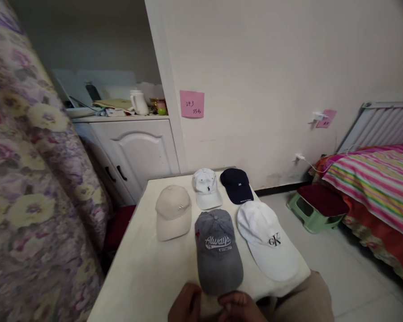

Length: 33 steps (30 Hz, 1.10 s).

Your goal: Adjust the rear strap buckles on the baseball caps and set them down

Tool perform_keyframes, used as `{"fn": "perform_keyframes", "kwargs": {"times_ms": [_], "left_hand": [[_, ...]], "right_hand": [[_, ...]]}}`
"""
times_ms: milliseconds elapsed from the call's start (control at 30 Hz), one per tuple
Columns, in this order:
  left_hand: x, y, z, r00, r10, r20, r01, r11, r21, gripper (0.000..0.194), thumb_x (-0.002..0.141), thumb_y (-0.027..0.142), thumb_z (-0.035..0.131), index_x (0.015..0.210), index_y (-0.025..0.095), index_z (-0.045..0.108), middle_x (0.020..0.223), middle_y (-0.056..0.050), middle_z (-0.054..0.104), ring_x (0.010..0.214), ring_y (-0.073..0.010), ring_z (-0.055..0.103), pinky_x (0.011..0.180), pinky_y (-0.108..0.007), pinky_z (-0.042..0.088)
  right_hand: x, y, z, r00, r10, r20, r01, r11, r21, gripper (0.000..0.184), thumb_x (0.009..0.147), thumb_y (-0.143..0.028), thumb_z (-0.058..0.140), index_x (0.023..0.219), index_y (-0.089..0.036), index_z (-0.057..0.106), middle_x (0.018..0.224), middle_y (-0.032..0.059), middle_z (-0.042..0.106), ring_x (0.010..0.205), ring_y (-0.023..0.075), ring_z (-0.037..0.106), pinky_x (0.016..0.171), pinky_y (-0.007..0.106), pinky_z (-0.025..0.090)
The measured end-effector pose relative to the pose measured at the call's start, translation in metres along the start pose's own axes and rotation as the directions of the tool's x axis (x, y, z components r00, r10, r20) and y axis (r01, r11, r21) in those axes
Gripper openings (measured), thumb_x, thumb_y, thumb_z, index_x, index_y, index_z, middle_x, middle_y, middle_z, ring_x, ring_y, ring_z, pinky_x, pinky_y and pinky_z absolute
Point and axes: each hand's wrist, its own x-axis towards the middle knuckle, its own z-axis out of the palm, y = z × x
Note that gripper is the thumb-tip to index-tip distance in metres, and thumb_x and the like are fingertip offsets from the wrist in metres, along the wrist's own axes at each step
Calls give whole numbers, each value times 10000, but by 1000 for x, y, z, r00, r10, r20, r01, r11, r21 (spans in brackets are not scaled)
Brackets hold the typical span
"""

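Several caps lie on a cream table (134, 273). A grey cap (217, 250) with white lettering is nearest me. Beside it lie a beige cap (173, 212) on the left and a white cap (267, 239) with a black logo on the right. Behind them sit a small white cap (206, 188) and a navy cap (237, 184). My left hand (186, 304) and my right hand (240, 306) rest together at the table's near edge, just below the grey cap's brim. Both hands show curled fingers; whether they grip the brim is hidden.
A floral curtain (30, 179) hangs at the left. A white cabinet (134, 152) with a jug and clutter stands behind. A pink note (191, 103) is on the wall. At the right are a green stool (314, 212) and a bed with a striped cover (379, 179).
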Motion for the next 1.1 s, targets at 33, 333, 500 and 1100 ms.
{"fn": "perform_keyframes", "kwargs": {"times_ms": [33,333,500,1100], "left_hand": [[0,1,-2,1000,-6,16,6,1000,-8,197,843,278,463,776,224,640,753,-28,693,711,-197,658,697,-272,502],[13,41,-43,986,-60,157,100,960,-261,305,861,348,514,1063,153,633,722,-11,639,675,-206,614,660,-297,475],[35,113,-76,994,99,-37,-105,955,-277,703,915,328,515,1549,172,254,790,18,619,704,-180,596,716,-299,477],[58,166,-105,963,113,-243,-117,993,1,940,891,300,567,1589,254,-61,700,78,556,582,-162,574,616,-281,445]], "right_hand": [[-2,-1,1,1000,-7,-2,7,1000,14,537,439,-632,797,808,-268,654,603,28,715,500,208,628,540,306,408],[-33,-60,14,981,-183,60,191,958,-211,757,680,-652,716,1206,-127,572,552,-29,626,366,98,450,432,223,359],[-57,-159,34,793,-608,-49,546,743,-388,843,747,-375,751,1476,-168,383,573,-115,415,493,112,434,521,237,392],[-76,-229,38,302,-949,93,522,83,-849,893,855,-127,526,1593,-217,31,677,-80,483,515,122,472,590,242,490]]}}
